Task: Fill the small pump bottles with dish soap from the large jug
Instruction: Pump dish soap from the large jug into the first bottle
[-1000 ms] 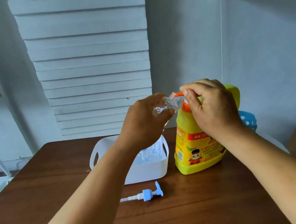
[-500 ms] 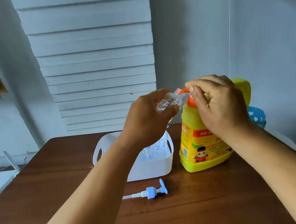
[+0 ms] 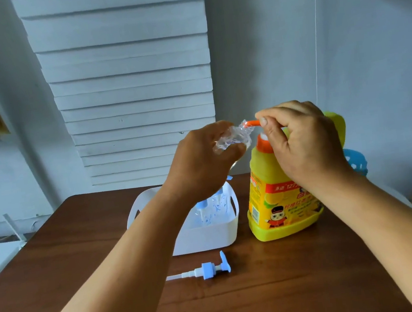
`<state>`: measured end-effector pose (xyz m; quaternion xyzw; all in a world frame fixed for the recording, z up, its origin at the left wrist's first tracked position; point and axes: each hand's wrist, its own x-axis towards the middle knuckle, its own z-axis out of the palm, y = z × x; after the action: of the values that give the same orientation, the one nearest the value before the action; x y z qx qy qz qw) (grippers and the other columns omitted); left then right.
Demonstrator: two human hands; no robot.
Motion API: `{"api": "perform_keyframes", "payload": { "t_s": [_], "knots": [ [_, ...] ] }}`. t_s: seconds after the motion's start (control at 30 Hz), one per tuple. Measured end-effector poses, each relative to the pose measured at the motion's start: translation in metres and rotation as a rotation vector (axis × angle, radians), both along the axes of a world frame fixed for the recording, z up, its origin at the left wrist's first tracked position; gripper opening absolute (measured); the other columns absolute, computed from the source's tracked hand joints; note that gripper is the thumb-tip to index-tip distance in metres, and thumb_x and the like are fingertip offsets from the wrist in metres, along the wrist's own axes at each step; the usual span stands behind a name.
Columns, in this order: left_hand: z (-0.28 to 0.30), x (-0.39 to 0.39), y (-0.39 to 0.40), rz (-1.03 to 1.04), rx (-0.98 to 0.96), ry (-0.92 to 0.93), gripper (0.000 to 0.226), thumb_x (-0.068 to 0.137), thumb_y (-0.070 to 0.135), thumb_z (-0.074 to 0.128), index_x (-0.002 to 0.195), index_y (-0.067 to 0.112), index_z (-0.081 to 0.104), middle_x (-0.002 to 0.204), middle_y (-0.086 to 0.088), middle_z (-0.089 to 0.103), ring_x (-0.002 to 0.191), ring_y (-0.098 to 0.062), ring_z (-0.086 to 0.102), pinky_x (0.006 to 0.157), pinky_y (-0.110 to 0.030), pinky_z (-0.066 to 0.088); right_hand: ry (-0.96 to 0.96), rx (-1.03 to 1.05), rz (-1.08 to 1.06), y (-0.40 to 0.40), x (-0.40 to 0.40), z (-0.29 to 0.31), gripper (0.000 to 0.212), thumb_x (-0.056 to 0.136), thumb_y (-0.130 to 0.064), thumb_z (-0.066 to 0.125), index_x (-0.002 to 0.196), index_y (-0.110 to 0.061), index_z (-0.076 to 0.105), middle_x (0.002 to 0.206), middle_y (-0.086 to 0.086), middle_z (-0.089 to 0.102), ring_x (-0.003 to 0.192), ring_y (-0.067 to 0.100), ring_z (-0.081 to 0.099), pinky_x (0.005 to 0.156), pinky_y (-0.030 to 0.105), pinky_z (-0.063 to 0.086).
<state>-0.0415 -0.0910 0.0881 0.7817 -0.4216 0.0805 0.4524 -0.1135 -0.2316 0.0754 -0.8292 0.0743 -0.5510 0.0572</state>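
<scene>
The jug (image 3: 281,198) stands on our tabletop (image 3: 270,291) beside the white basket (image 3: 205,237), our right hand (image 3: 302,143) curled round its orange pump (image 3: 253,123), our left hand (image 3: 200,161) gripping a small clear bottle (image 3: 234,139) at the spout.

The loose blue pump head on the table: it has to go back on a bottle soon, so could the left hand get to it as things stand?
Probably not at once. The table around the pump head lies bare, but the left hand is gripping a clear small bottle at the jug's orange spout.
</scene>
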Motion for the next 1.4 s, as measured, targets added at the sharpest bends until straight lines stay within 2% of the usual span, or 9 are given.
{"api": "perform_keyframes", "payload": {
  "t_s": [0.27,0.37,0.43,0.53,0.67,0.8,1.1,1.33,1.4],
  "knots": [
    [0.002,-0.001,0.003,-0.015,-0.036,0.011,0.031,0.084,0.032,0.061,0.114,0.025,0.061,0.109,0.007,0.068,0.088,-0.004,0.057,0.077,-0.012,0.042,0.076,-0.011,0.007,0.002,-0.004,0.018,0.029,0.09,-0.025,0.047,0.099,-0.009,0.07,0.097,0.01,0.071,0.091,0.026,0.061,0.073,0.021,0.035],
    [0.005,0.0,0.001,-0.01,-0.032,0.007,0.036,0.084,0.035,0.06,0.119,0.026,0.058,0.112,0.006,0.068,0.094,-0.006,0.061,0.077,-0.015,0.044,0.04,-0.015,0.002,0.0,-0.005,0.02,0.028,0.09,-0.025,0.048,0.098,-0.009,0.07,0.096,0.009,0.071,0.09,0.026,0.061,0.068,0.016,0.033],
    [0.005,0.001,0.0,-0.013,-0.024,0.008,0.035,0.084,0.035,0.059,0.118,0.025,0.059,0.11,0.009,0.067,0.095,-0.008,0.061,0.079,-0.018,0.045,0.009,0.001,0.004,0.0,-0.003,0.014,0.027,0.09,-0.024,0.05,0.1,-0.007,0.069,0.097,0.011,0.07,0.091,0.026,0.061,0.069,0.015,0.034],
    [0.0,0.001,-0.001,0.001,-0.017,0.023,0.032,0.084,0.031,0.061,0.115,0.023,0.061,0.1,0.011,0.064,0.088,-0.006,0.056,0.075,-0.015,0.043,0.016,0.029,0.014,-0.001,0.003,0.002,0.028,0.091,-0.024,0.05,0.103,-0.006,0.068,0.099,0.012,0.069,0.093,0.026,0.06,0.073,0.022,0.039],
    [-0.007,0.0,0.002,0.016,0.003,0.032,0.029,0.084,0.03,0.062,0.112,0.025,0.062,0.109,0.004,0.069,0.089,-0.008,0.058,0.081,-0.028,0.047,0.048,0.025,0.005,0.001,0.005,-0.006,0.027,0.091,-0.022,0.049,0.102,-0.006,0.068,0.098,0.012,0.07,0.092,0.027,0.06,0.073,0.024,0.039],
    [0.002,-0.002,0.003,-0.002,-0.043,0.054,0.026,0.084,0.031,0.061,0.109,0.025,0.063,0.105,0.004,0.069,0.094,-0.012,0.062,0.084,-0.03,0.048,0.091,-0.023,0.003,-0.001,0.002,0.016,0.027,0.091,-0.022,0.048,0.099,-0.009,0.069,0.095,0.011,0.07,0.09,0.028,0.06,0.072,0.023,0.037],
    [0.001,-0.002,0.0,-0.004,-0.032,0.013,0.026,0.084,0.031,0.061,0.109,0.023,0.063,0.105,0.004,0.069,0.089,-0.011,0.061,0.078,-0.023,0.047,0.01,-0.007,-0.004,-0.001,0.0,0.005,0.027,0.091,-0.023,0.05,0.101,-0.006,0.068,0.095,0.012,0.069,0.088,0.027,0.061,0.071,0.023,0.038],
    [-0.004,-0.003,0.003,-0.014,-0.018,0.046,0.026,0.084,0.029,0.062,0.11,0.025,0.063,0.1,0.007,0.068,0.087,-0.007,0.057,0.075,-0.017,0.045,0.064,0.001,0.01,0.003,-0.003,0.002,0.028,0.09,-0.023,0.049,0.1,-0.008,0.069,0.096,0.011,0.07,0.09,0.027,0.06,0.072,0.024,0.038],
    [-0.001,-0.003,0.003,-0.023,-0.031,0.045,0.026,0.084,0.033,0.061,0.109,0.026,0.062,0.099,0.007,0.069,0.088,-0.01,0.061,0.078,-0.025,0.048,0.077,-0.014,0.008,0.001,-0.005,0.012,0.028,0.089,-0.025,0.047,0.099,-0.01,0.07,0.095,0.009,0.07,0.09,0.026,0.06,0.073,0.022,0.036]
  ]
}}
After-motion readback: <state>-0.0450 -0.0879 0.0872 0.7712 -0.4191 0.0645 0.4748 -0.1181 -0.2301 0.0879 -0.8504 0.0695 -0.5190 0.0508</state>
